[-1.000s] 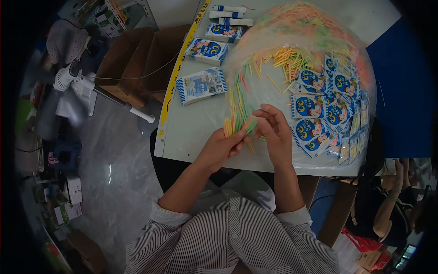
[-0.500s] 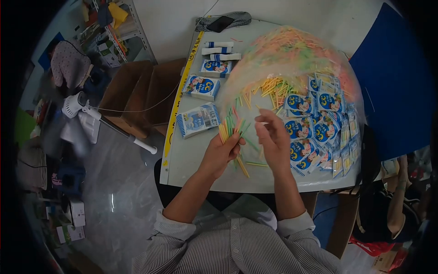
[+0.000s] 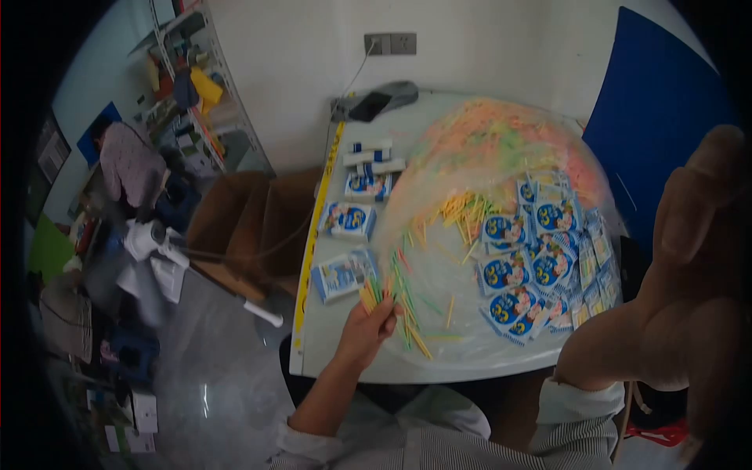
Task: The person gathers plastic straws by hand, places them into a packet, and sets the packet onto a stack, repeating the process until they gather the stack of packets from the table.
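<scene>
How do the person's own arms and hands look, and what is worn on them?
The left hand and right hand wear no gloves. The shirt has thin dark and light stripes; its sleeves are rolled up, with paler cuffs. The right hand is blurred.

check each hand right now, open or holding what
Left hand: closed, holding a bunch of coloured sticks.
Right hand: raised close to the camera; nothing seen in it, open or closed cannot be told.

A dark phone (image 3: 370,108) lies on grey cloth (image 3: 404,94) at the far side, below a wall socket (image 3: 390,44). Left, a white fan (image 3: 145,240) stands near cardboard boxes (image 3: 225,215), with a metal shelf (image 3: 235,97) beyond. A blue panel (image 3: 654,117) rises far right.
</scene>
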A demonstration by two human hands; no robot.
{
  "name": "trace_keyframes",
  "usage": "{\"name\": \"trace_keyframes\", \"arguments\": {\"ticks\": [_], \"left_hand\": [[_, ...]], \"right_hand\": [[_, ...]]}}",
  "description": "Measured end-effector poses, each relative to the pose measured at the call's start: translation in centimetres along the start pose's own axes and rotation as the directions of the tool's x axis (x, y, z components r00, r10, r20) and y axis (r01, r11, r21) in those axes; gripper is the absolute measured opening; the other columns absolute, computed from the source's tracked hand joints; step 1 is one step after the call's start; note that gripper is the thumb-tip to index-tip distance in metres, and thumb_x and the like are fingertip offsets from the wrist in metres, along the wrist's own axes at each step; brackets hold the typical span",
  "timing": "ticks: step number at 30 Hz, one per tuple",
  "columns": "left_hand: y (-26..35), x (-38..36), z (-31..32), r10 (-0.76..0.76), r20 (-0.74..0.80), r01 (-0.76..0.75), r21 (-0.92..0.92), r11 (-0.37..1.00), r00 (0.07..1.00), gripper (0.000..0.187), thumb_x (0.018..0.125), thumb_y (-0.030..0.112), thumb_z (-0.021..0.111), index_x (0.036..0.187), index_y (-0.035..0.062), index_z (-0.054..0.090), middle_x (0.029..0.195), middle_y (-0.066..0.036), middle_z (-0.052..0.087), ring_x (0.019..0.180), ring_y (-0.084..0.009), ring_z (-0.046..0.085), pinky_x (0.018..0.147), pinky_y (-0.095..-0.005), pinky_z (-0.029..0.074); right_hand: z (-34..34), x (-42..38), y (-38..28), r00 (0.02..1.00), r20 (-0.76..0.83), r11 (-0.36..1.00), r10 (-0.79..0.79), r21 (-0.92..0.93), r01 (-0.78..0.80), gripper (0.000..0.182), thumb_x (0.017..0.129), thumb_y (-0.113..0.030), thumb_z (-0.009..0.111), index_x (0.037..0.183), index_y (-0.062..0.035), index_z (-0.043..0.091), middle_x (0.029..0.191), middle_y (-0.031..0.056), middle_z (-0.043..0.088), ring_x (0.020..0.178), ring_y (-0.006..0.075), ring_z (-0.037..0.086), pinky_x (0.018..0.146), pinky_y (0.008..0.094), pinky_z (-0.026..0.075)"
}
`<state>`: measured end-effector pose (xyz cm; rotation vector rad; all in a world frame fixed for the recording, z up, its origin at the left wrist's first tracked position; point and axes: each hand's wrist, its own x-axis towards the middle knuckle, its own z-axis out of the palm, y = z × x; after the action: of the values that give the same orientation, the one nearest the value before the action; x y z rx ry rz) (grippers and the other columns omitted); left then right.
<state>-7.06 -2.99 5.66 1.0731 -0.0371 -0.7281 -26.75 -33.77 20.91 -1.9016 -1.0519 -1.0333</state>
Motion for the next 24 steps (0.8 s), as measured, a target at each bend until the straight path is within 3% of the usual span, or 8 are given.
{"name": "trace_keyframes", "arguments": {"ticks": [1, 3, 5, 9, 10, 16, 19, 24], "left_hand": [[0.7, -0.2, 0.4, -0.010, -0.026, 0.010, -0.015, 1.000, 1.000, 0.013, 0.088, 0.015, 0.042, 0.094, 0.0043, 0.046, 0.070, -0.001, 0.050, 0.050, -0.0036, 0.037, 0.043, -0.0163, 0.028], [1.7, -0.2, 0.3, 0.026, 0.000, -0.026, 0.011, 1.000, 1.000, 0.014, 0.088, 0.015, 0.042, 0.096, 0.0044, 0.045, 0.071, -0.001, 0.051, 0.051, -0.0037, 0.038, 0.043, -0.0161, 0.029], [1.1, -0.7, 0.1, -0.049, -0.033, 0.048, -0.023, 0.999, 0.998, 0.015, 0.088, 0.015, 0.042, 0.098, 0.0046, 0.044, 0.073, -0.002, 0.051, 0.051, -0.0038, 0.039, 0.043, -0.0159, 0.029], [0.7, -0.1, -0.8, -0.010, 0.041, 0.012, -0.051, 0.999, 0.999, 0.013, 0.088, 0.015, 0.042, 0.095, 0.0058, 0.045, 0.075, -0.002, 0.051, 0.052, -0.0038, 0.039, 0.044, -0.0159, 0.029], [0.7, 0.0, -0.9, -0.007, 0.100, 0.014, -0.067, 0.998, 0.995, 0.012, 0.088, 0.016, 0.042, 0.094, 0.0060, 0.045, 0.076, -0.002, 0.051, 0.052, -0.0037, 0.039, 0.045, -0.0158, 0.029], [0.8, 0.3, -0.5, -0.001, 0.049, 0.002, -0.025, 1.000, 0.999, 0.012, 0.088, 0.017, 0.043, 0.090, 0.0063, 0.046, 0.076, -0.001, 0.051, 0.052, -0.0033, 0.038, 0.045, -0.0159, 0.029], [0.6, 0.5, -1.4, -0.019, 0.112, 0.024, -0.043, 0.999, 0.993, 0.012, 0.088, 0.017, 0.043, 0.091, 0.0064, 0.045, 0.076, -0.002, 0.052, 0.051, -0.0034, 0.039, 0.044, -0.0159, 0.029], [1.0, 0.5, 0.2, 0.022, 0.056, -0.020, -0.049, 0.999, 0.998, 0.013, 0.087, 0.017, 0.045, 0.096, 0.0067, 0.044, 0.074, -0.002, 0.051, 0.050, -0.0038, 0.039, 0.042, -0.0161, 0.029]], "right_hand": [[-1.7, -2.6, -1.3, 0.998, -0.004, 0.998, -0.063, -0.007, 0.063, 0.052, 0.068, -0.017, 0.066, 0.111, 0.0022, 0.044, 0.087, 0.0099, 0.055, 0.059, 0.0108, 0.045, 0.052, 0.0203, 0.037], [0.4, 0.4, 0.6, 0.989, 0.017, 0.989, -0.149, -0.017, 0.149, 0.050, 0.069, -0.016, 0.066, 0.111, 0.0021, 0.044, 0.087, 0.0098, 0.055, 0.059, 0.0111, 0.046, 0.052, 0.0205, 0.037], [0.1, 1.0, 0.3, 0.991, 0.068, 0.993, -0.116, 0.039, 0.114, 0.049, 0.069, -0.016, 0.065, 0.110, 0.0020, 0.045, 0.086, 0.0098, 0.055, 0.060, 0.0113, 0.046, 0.052, 0.0208, 0.037], [3.1, 2.1, 1.2, 0.994, 0.096, 0.959, -0.054, 0.283, 0.025, 0.046, 0.070, -0.015, 0.065, 0.109, 0.0019, 0.046, 0.086, 0.0098, 0.055, 0.061, 0.0117, 0.047, 0.053, 0.0213, 0.038], [4.2, 1.9, 1.0, 0.994, 0.085, 0.942, -0.070, 0.334, 0.038, 0.046, 0.070, -0.015, 0.064, 0.108, 0.0018, 0.046, 0.086, 0.0097, 0.055, 0.061, 0.0118, 0.047, 0.053, 0.0215, 0.038], [10.6, 7.0, 3.4, 0.951, 0.151, 0.864, -0.270, 0.474, 0.170, 0.042, 0.071, -0.014, 0.063, 0.106, 0.0016, 0.047, 0.085, 0.0097, 0.056, 0.062, 0.0125, 0.049, 0.054, 0.0223, 0.039], [4.9, 1.3, 0.6, 0.939, 0.181, 0.825, -0.292, 0.544, 0.152, 0.040, 0.071, -0.013, 0.063, 0.105, 0.0015, 0.048, 0.085, 0.0096, 0.056, 0.063, 0.0128, 0.049, 0.054, 0.0227, 0.039], [9.7, 3.9, 0.1, 0.888, 0.302, 0.811, -0.346, 0.572, 0.122, 0.037, 0.072, -0.012, 0.062, 0.104, 0.0013, 0.049, 0.085, 0.0096, 0.056, 0.064, 0.0134, 0.050, 0.055, 0.0234, 0.040]]}}
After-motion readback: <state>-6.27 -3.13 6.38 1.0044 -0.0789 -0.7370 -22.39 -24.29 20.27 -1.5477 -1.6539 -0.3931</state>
